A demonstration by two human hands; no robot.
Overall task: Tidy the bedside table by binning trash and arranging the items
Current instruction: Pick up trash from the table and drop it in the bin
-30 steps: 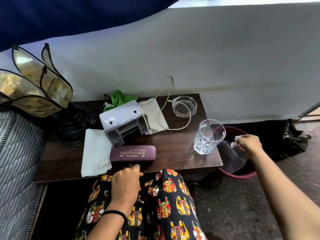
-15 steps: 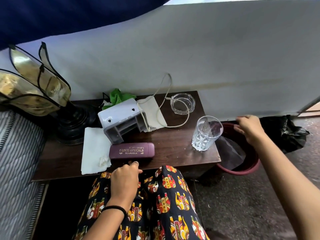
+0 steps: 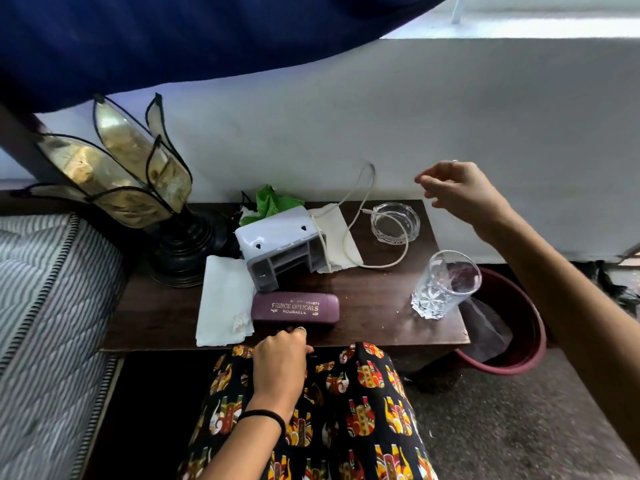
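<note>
A dark wooden bedside table (image 3: 367,317) carries a maroon glasses case (image 3: 295,307), a white tissue (image 3: 223,299), a grey plastic organiser (image 3: 277,240) lying on its side, a green wrapper (image 3: 273,202), a cream paper (image 3: 337,237), a white cable (image 3: 360,216), a glass ashtray (image 3: 394,223) and a drinking glass (image 3: 443,285). My right hand (image 3: 460,190) hovers empty above the table's back right corner, fingers loosely curled. My left hand (image 3: 280,365) rests on my knee at the table's front edge, fingers curled, just below the glasses case.
A red bin (image 3: 512,355) with a dark liner stands on the floor right of the table. A petal-shaped lamp (image 3: 138,188) on a black base fills the back left corner. A striped mattress (image 3: 45,306) lies to the left, a white wall behind.
My right hand let go of the small white scrap over the bin, then rose and moved left to above the table's back right corner. My left hand stayed put.
</note>
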